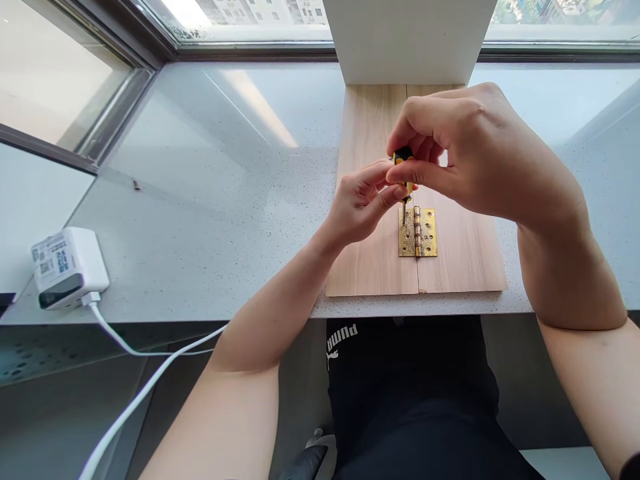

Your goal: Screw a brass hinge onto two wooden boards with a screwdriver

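The right hand (480, 147) pinches with its fingers the top of the yellow-black screwdriver (403, 157), and the left hand (357, 207) grasps it lower. Just below the fingers, the shaft reaches the left leaf of the brass-coloured hinge (429, 230); whether the tip is seated, I cannot tell. If it tilts, it could slip and scratch the wooden boards (465, 267) underneath.

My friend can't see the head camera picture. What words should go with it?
A left hand and a right hand hold a screwdriver pointing down at a golden hinge, which lies across two wooden boards on a white counter by a window.
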A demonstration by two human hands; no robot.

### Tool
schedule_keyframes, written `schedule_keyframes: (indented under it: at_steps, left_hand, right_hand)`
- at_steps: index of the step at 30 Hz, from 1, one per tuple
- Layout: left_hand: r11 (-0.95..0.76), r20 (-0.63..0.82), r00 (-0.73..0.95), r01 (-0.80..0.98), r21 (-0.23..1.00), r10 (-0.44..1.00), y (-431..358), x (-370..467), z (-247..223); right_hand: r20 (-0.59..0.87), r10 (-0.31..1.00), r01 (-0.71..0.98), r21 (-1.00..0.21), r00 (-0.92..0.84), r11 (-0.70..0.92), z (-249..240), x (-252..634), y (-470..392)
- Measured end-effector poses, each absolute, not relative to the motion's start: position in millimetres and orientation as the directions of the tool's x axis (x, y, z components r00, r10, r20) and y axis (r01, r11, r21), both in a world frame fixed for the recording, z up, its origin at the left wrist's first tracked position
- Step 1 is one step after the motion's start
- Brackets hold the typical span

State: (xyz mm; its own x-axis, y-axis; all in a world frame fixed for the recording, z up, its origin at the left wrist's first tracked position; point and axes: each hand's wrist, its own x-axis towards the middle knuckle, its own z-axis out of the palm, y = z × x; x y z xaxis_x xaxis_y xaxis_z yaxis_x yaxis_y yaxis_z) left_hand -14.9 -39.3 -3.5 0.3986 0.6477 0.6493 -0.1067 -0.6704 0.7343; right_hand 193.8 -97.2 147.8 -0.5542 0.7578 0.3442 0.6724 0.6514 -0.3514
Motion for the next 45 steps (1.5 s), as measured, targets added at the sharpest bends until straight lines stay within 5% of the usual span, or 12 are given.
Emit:
schedule_keyframes:
  at_steps: [17, 27, 37, 45]
  left_hand:
    - [-0.659, 0.591, 0.33, 0.15, 0.737, 0.736, -46.3, -17.0, -17.0]
    - [-0.684, 0.602, 0.481, -0.009, 0.73, 0.637, -37.8, -26.4, -1.7]
    - [-0.681, 0.663, 0.39, -0.113, 0.723, 0.639, -37.7, -16.4, -12.4]
    - [-0.692, 0.642, 0.265, 0.206, 0.692, 0.72, -50.1, -17.9, -15.0]
  right_hand:
    - [0.319, 0.691, 0.589, -0.364, -0.649, 0.721, 146.5, 198.2, -97.1]
    - [0.319, 0.779, 0.715, -0.314, -0.54, 0.624, 144.8, 187.8, -101.6]
    - [0.286, 0.792, 0.714, -0.343, -0.539, 0.61, 142.5, 190.9, -104.8]
    - [0.276, 0.726, 0.665, -0.292, -0.629, 0.687, 148.4, 194.4, -106.1]
